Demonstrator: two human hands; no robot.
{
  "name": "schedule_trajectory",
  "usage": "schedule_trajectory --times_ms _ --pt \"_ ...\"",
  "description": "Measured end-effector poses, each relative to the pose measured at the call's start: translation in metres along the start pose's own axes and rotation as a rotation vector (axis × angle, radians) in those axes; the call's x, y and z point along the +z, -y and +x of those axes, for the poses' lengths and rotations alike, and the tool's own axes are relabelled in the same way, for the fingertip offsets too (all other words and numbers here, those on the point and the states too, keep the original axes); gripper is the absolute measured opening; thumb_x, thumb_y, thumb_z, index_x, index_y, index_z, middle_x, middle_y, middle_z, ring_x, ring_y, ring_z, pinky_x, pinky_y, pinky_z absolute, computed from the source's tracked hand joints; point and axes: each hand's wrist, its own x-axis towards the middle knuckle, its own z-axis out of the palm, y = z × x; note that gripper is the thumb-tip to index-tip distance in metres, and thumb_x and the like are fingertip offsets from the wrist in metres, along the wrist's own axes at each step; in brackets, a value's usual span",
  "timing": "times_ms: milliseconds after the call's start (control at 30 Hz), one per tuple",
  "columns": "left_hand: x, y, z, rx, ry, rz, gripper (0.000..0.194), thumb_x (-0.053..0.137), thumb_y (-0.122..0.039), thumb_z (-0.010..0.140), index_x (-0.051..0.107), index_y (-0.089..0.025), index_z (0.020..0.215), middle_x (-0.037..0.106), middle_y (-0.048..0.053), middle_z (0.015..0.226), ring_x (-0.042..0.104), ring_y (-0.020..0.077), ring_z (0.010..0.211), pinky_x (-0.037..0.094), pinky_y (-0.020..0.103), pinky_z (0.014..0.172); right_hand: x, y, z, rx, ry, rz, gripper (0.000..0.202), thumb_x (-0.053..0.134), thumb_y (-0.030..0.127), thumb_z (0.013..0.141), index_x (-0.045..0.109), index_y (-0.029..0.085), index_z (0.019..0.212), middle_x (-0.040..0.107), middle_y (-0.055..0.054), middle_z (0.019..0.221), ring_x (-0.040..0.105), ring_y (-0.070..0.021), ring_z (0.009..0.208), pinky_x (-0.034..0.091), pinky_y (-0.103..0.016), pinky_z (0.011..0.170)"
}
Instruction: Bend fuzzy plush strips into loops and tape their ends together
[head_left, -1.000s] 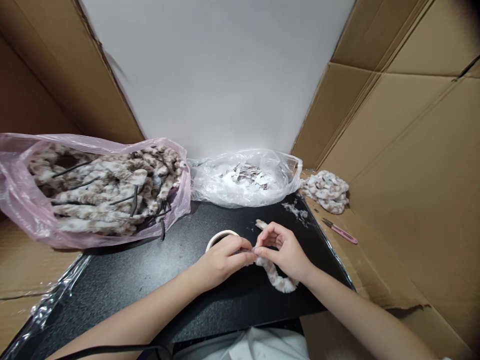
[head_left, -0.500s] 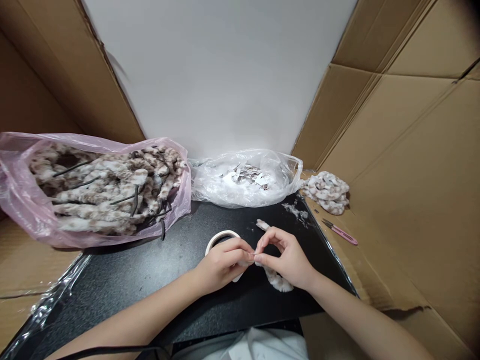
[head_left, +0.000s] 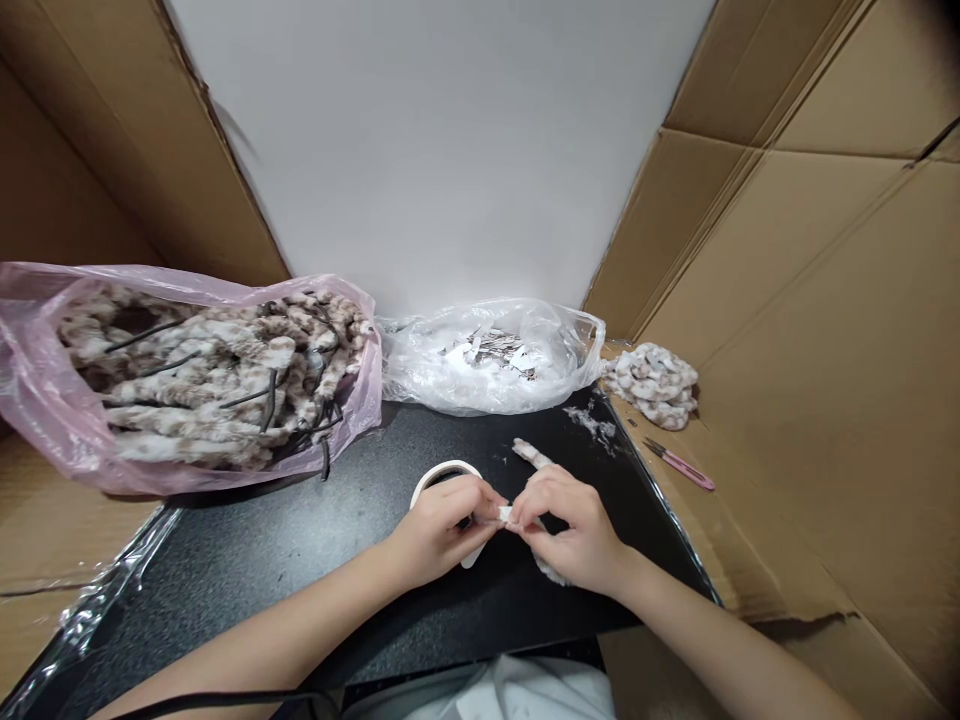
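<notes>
Near the front of the black table, my left hand (head_left: pixel 450 525) and my right hand (head_left: pixel 574 525) meet fingertip to fingertip. Both pinch a small white piece (head_left: pixel 505 513) that shows between them. Behind and beside my left hand lies a white tape roll (head_left: pixel 426 480), partly covered by it. A furry white-brown strip (head_left: pixel 531 453) sticks out above my right hand, and its lower part shows beneath that hand; the middle is hidden by the fingers.
A pink bag (head_left: pixel 45 400) full of furry strips and dark cords lies at left. Behind the hands sits a clear bag (head_left: pixel 420 370) with thin metal pieces. At right are a furry bundle (head_left: pixel 652 385), pink snips (head_left: pixel 686 470) and cardboard walls (head_left: pixel 825 350). Fluff (head_left: pixel 592 425) lies nearby.
My fingertips have moved slightly apart, and the white piece now shows between them. My right hand has turned a little and covers more of the furry strip's lower part.
</notes>
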Motion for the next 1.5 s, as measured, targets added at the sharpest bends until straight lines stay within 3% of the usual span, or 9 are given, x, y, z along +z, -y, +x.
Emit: schedule_trajectory --times_ms 200,367,500,600,767,967,1133,1333,1500 --pt "-0.006 -0.001 0.001 -0.188 -0.046 0.021 0.004 0.06 -0.019 0.084 0.056 -0.017 0.084 0.068 0.003 0.082 0.063 0.0118 0.076 0.049 0.023 0.07 -0.006 -0.012 -0.001 -0.102 0.129 0.022 0.017 0.056 0.008 0.08 0.062 0.024 0.079 0.069 -0.001 0.075 0.063 -0.0173 0.08 0.053 -0.035 0.073" --pt "-0.007 -0.002 0.001 -0.261 -0.005 0.06 0.026 0.059 -0.019 0.083 0.053 -0.02 0.109 0.068 0.002 0.088 0.064 0.0132 0.081 0.049 0.025 0.074 -0.011 -0.013 0.003 -0.025 -0.021 0.064 0.012 0.066 0.016 0.075 0.06 0.023 0.081 0.068 -0.002 0.077 0.063 -0.0179 0.077 0.05 -0.038 0.08" --pt "-0.004 -0.001 0.0 -0.305 -0.021 0.063 0.02 0.059 -0.021 0.083 0.054 -0.02 0.102 0.066 0.002 0.088 0.063 0.0134 0.08 0.047 0.024 0.073 -0.006 -0.014 0.011 0.009 0.034 -0.029 0.027 0.074 0.026 0.071 0.06 0.02 0.093 0.067 -0.005 0.089 0.061 -0.0194 0.085 0.048 -0.039 0.084" --pt "-0.003 0.0 0.0 -0.368 -0.047 0.042 0.018 0.06 -0.026 0.082 0.052 -0.02 0.097 0.064 0.001 0.084 0.062 0.0134 0.078 0.046 0.024 0.071 0.004 -0.02 0.013 -0.054 0.104 -0.111 0.016 0.067 0.022 0.078 0.062 0.02 0.093 0.069 -0.004 0.086 0.063 -0.0176 0.081 0.049 -0.036 0.082" --pt "-0.001 0.003 0.003 -0.473 -0.049 0.03 0.014 0.057 -0.03 0.085 0.054 -0.019 0.092 0.061 -0.002 0.075 0.056 0.0115 0.067 0.041 0.022 0.064 0.018 -0.034 0.008 -0.152 -0.037 -0.234 0.014 0.056 0.011 0.084 0.064 0.019 0.091 0.071 -0.003 0.08 0.063 -0.0161 0.075 0.049 -0.032 0.074" --pt "-0.002 0.006 0.003 -0.529 -0.043 -0.029 0.017 0.055 -0.034 0.086 0.053 -0.018 0.091 0.057 -0.002 0.069 0.051 0.0115 0.063 0.038 0.022 0.061 0.028 -0.037 0.0 -0.177 -0.014 -0.337 0.016 0.051 0.012 0.087 0.066 0.017 0.091 0.07 -0.006 0.079 0.06 -0.0173 0.074 0.046 -0.033 0.072" --pt "-0.008 0.006 0.004 -0.52 -0.003 -0.239 0.021 0.06 -0.033 0.084 0.053 -0.017 0.096 0.06 0.0 0.077 0.054 0.0133 0.071 0.04 0.024 0.068 0.028 -0.035 0.003 0.107 -0.073 -0.069 0.014 0.056 0.02 0.086 0.067 0.019 0.078 0.066 -0.002 0.071 0.058 -0.0151 0.068 0.044 -0.03 0.067" --pt "-0.005 0.014 0.006 -0.623 -0.133 -0.95 0.048 0.073 -0.038 0.073 0.053 -0.019 0.112 0.066 0.007 0.095 0.062 0.0155 0.078 0.046 0.028 0.074 0.024 -0.046 0.009 0.664 -0.214 0.547 0.031 0.067 0.046 0.075 0.06 0.018 0.065 0.058 0.001 0.057 0.05 -0.0114 0.053 0.039 -0.025 0.053" --pt "0.002 0.018 0.006 -0.772 -0.141 -0.997 0.049 0.08 -0.018 0.064 0.061 -0.017 0.109 0.066 0.008 0.101 0.063 0.0137 0.08 0.047 0.027 0.076 0.026 -0.046 0.014 0.77 -0.242 0.89 0.039 0.073 0.052 0.066 0.058 0.017 0.07 0.05 0.005 0.052 0.044 -0.0074 0.047 0.038 -0.023 0.054"
